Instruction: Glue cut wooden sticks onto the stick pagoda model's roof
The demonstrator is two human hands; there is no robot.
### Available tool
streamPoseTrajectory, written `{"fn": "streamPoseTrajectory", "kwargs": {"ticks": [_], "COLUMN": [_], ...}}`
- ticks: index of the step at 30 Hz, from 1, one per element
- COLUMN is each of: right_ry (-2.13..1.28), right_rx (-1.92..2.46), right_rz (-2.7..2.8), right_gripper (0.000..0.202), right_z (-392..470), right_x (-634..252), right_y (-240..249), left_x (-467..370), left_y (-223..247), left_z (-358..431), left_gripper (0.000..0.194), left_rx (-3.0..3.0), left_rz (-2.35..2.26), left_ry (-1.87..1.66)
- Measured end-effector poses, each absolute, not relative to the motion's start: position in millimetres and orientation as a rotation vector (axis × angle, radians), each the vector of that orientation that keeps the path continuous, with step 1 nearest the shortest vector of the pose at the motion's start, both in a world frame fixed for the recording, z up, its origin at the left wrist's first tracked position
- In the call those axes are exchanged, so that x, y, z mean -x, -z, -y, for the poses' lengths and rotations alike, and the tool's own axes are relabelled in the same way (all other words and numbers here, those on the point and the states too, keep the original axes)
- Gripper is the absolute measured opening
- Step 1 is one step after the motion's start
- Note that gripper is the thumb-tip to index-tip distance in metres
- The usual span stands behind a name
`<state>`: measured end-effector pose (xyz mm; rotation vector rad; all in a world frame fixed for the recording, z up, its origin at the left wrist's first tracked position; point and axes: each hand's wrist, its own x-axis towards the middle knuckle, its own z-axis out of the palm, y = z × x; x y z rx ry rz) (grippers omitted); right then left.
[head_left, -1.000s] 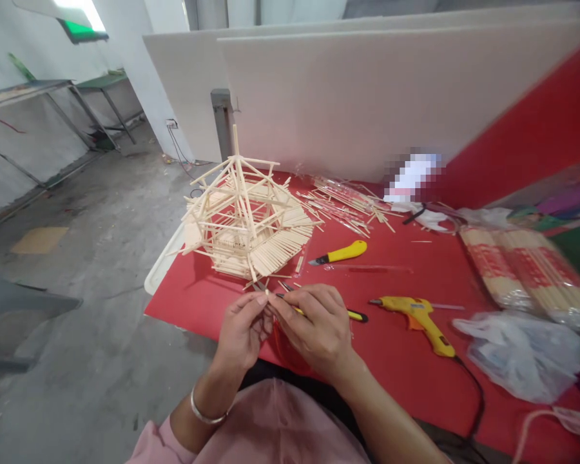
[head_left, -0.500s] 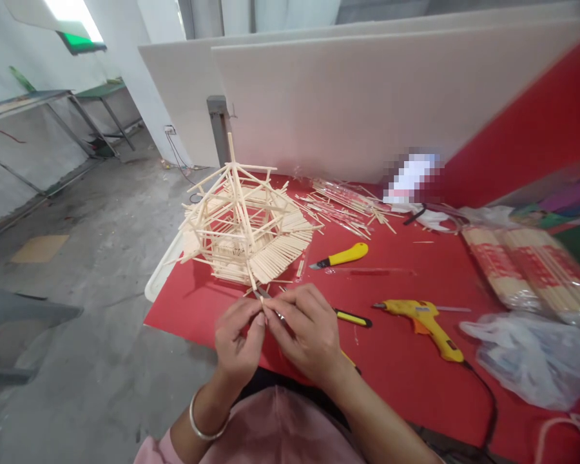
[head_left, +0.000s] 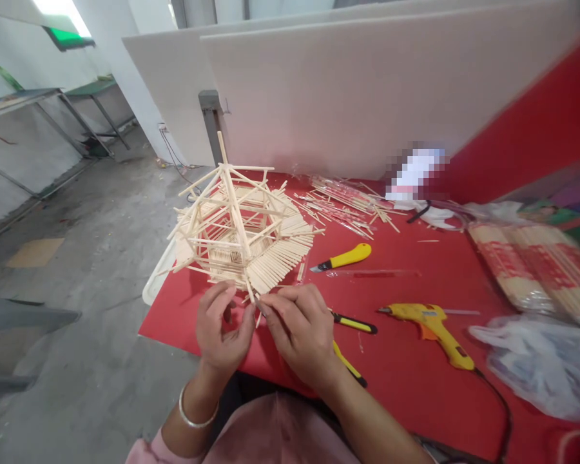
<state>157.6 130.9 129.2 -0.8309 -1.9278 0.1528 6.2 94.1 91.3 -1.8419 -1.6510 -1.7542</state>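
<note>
A pavilion-like frame of thin wooden sticks point(head_left: 232, 225) stands on the red table, with a roof panel of sticks laid side by side facing me. At its near corner, my left hand point(head_left: 223, 332) has its thumb and index finger apart, the thumb tip close to the right fingertips. My right hand point(head_left: 297, 332) is closed in a pinch just below that corner. What it pinches is small and mostly hidden by the fingers. Short stick ends show around the fingertips.
On the red table point(head_left: 381, 380) lie a yellow-handled knife point(head_left: 350, 256), a black-and-yellow cutter point(head_left: 355, 322), another yellow tool point(head_left: 350, 366) and a corded yellow glue gun point(head_left: 428, 325). Loose sticks point(head_left: 341, 203), packed stick bundles point(head_left: 536, 264) and a plastic bag point(head_left: 541, 364) lie farther out.
My left index finger and thumb have come apart from their pinch, and the left hand has shifted slightly left. The right hand stays pinched near the corner. The view has turned slightly.
</note>
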Motion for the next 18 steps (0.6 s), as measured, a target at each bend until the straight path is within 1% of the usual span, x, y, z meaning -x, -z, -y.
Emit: {"fn": "streamPoseTrajectory", "kwargs": {"ticks": [2,4,12,18], "right_ry": [-0.124,-0.091,-0.006,-0.005], "right_rx": [0.817,0.801,0.816,0.823], "right_rz": [1.946,1.956,2.004,2.024], "right_gripper": [0.018,0.019,0.018,0.021], "right_z": [-132.4,-133.6,-137.3,-137.7], "right_x": [-156.2,-155.3,-154.9,-155.6], "right_y": [-128.8,-128.3,-129.2,-126.7], "left_x": [-1.3,0.8,-4.0,-5.1], "left_y": [-90.2,-89.3,-84.0,-87.9], "left_z": [-101.2,-105.8,-106.3,-106.9], "left_gripper": [0.061,0.064,0.059,0.060], "left_rx": [1.931,1.996,2.044,2.065], "left_rz": [1.579,1.533,1.559,1.511], "left_ry": [1.719,1.725,1.715,1.717]}}
